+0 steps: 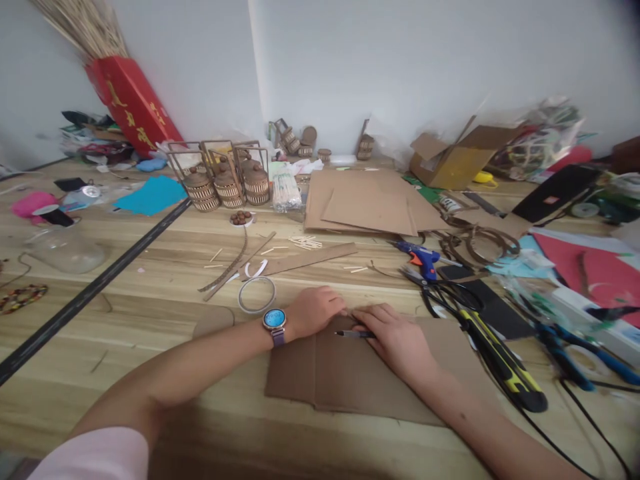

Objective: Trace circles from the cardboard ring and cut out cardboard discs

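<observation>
A brown cardboard sheet with a fold line lies flat on the table in front of me. My left hand, with a watch on its wrist, is at the sheet's far edge with its fingers curled. Just right of it, my right hand rests on the cardboard, its fingers closed around a dark pen whose tip points left. The fingertips of both hands nearly meet at a small thing that I cannot make out. Left of my left hand lies a white tape ring.
Scissors, a blue glue gun and a yellow-black cutter lie to the right. Farther back are stacked cardboard sheets, small woven baskets in frames and thin sticks. A jar lies at the left.
</observation>
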`<state>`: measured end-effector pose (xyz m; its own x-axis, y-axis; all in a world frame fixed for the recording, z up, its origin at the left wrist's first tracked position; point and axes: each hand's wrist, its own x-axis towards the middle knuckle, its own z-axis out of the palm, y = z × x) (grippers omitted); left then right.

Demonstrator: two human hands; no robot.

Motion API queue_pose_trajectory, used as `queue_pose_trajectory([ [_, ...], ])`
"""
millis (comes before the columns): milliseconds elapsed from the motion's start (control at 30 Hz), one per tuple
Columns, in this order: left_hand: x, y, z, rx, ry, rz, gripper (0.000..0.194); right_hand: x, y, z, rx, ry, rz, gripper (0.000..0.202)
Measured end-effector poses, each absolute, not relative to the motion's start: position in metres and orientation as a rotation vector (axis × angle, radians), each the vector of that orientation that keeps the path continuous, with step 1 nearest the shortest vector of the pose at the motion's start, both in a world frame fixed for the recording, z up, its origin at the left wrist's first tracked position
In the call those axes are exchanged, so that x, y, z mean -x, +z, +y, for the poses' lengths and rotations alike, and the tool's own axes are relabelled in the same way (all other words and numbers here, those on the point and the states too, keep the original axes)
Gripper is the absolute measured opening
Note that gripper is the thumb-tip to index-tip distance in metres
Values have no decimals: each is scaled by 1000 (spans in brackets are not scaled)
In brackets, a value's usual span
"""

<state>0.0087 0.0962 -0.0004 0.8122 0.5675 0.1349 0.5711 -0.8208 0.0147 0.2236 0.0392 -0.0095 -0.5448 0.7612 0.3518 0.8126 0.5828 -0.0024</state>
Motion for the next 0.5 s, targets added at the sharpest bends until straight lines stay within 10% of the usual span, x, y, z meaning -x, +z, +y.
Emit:
queue_pose_trajectory([
  [500, -14, 3, 92, 3025, -147, -692, 18, -225, -5, 47, 1338, -185, -2544, 21],
])
